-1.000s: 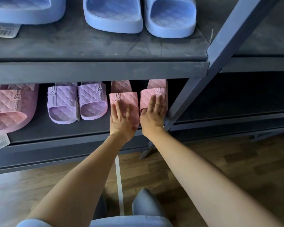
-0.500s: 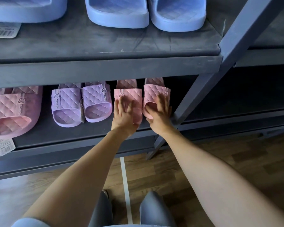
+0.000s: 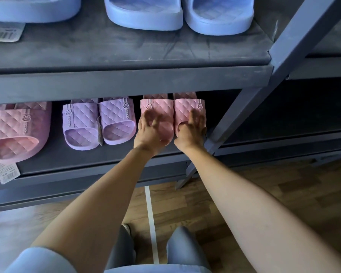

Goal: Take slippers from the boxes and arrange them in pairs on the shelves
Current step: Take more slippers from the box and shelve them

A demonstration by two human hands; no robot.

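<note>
Two pink slippers, the left pink slipper (image 3: 156, 110) and the right pink slipper (image 3: 185, 107), stand touching side by side on the lower shelf (image 3: 106, 164), one under each hand. The left hand (image 3: 150, 131) lies flat on its slipper with the fingers straight and spread. The right hand (image 3: 191, 131) lies the same way on the other, its thumb at the toe opening. Both sets of fingers are blurred, so I cannot tell more of the grasp. I think the pair is almost placed and needs only to be made even. One risk is unequal pressure: one slipper would then slide deeper than the other and the toes would not be level. The post (image 3: 242, 113) stands just right of the right hand, and a push sideways could knock the slipper against it. Left of the left hand the purple pair (image 3: 98, 123) stands near, and a wide elbow could disturb it. Each strap carries a small rabbit mark with raised letters that I cannot read. The printing on the tag (image 3: 6, 170) far left of the hands is also not readable.
</note>
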